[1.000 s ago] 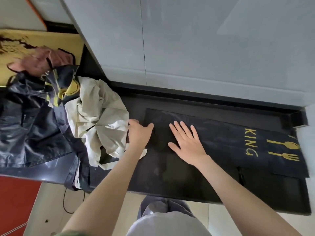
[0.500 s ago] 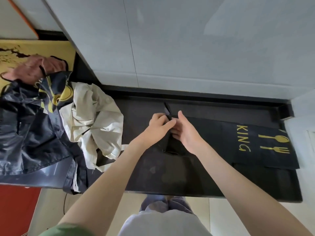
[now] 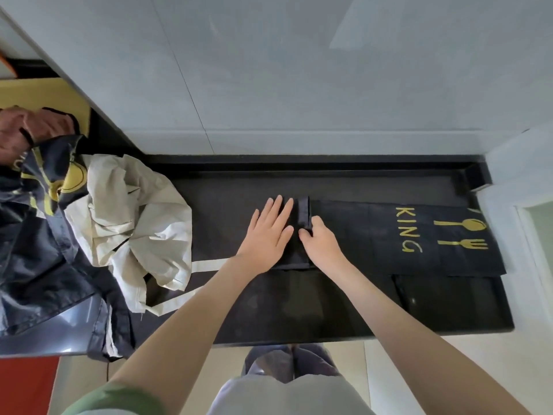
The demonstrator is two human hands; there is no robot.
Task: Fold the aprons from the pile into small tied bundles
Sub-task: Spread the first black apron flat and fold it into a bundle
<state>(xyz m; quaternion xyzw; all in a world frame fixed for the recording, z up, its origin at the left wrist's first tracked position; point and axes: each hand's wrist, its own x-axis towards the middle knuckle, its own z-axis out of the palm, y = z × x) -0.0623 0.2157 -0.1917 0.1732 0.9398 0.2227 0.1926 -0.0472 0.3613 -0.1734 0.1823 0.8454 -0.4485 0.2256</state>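
Note:
A black apron (image 3: 371,235) with gold "KING" lettering and a spoon and fork print lies flat along the black counter (image 3: 329,319). Its left end is turned over into a narrow fold (image 3: 302,217). My left hand (image 3: 267,232) lies flat with straight fingers on the cloth just left of that fold. My right hand (image 3: 318,244) pinches the folded edge with curled fingers. At the left sits the pile: a cream apron (image 3: 131,217) with a loose strap, a dark navy apron (image 3: 33,250) with yellow print, and a pinkish one (image 3: 27,130) behind.
A grey tiled wall (image 3: 299,85) rises right behind the counter. A white frame (image 3: 520,211) closes off the right end. The counter's front edge runs just above my legs, and the navy apron hangs over it at the left.
The apron's left end has been lifted and turned over to the right into a narrow fold. My left hand went from pinching the cloth to lying flat on it; my right hand still pinches the edge.

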